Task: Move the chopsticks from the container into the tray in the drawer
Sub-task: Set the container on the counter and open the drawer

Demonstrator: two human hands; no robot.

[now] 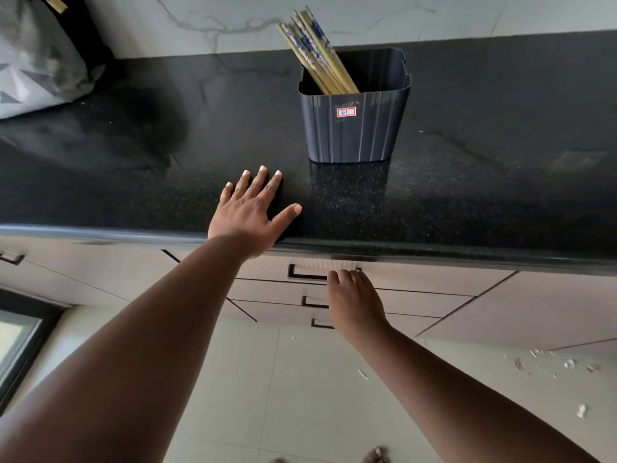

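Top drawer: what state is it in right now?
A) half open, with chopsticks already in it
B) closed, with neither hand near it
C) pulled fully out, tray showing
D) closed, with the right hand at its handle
D: the top drawer sits flush with the other fronts, and the right hand has its fingers curled at the black handle; the chopsticks still stand in the container.

The lower ends of the chopsticks (pixel 319 55) are being hidden inside the container (pixel 354 128). The handle (pixel 309 275) is being partly covered by the right hand (pixel 354 300), whose fingertips cannot be seen. At 10 o'clock, a grey bag (pixel 36 61) is being cut off.
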